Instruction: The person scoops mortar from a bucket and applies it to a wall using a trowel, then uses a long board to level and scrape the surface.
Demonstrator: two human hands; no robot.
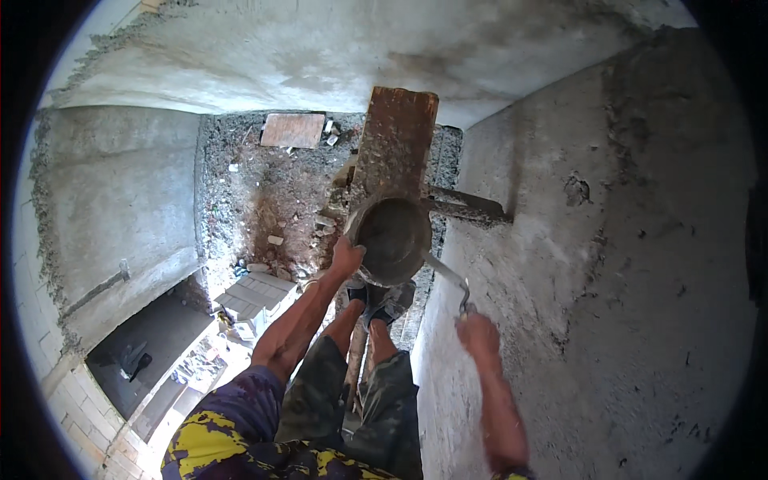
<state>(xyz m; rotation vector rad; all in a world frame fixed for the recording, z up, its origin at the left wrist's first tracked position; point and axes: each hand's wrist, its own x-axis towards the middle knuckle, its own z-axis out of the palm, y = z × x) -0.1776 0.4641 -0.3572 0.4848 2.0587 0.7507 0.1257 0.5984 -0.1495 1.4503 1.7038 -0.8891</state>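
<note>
My left hand (348, 258) is closed on the left rim of a round pan (404, 277), its fingers partly hidden. Wet-looking grey mortar (390, 228) lies inside the pan. The pan is at the near end of a long wooden plank (398, 140), in front of my feet. To the right, my right hand (478, 332) grips the handle of a trowel (445, 270) with a bent metal neck. The trowel's blade points up and left, its tip close to the pan's right rim; whether they touch I cannot tell.
A rough plastered wall (552, 264) rises close on my right, with a narrow beam (472, 210) reaching it. My shoes (388, 306) stand on narrow supports high above a rubble-strewn floor (276, 192). Below lie a reddish board (293, 130) and stacked grey blocks (258, 294).
</note>
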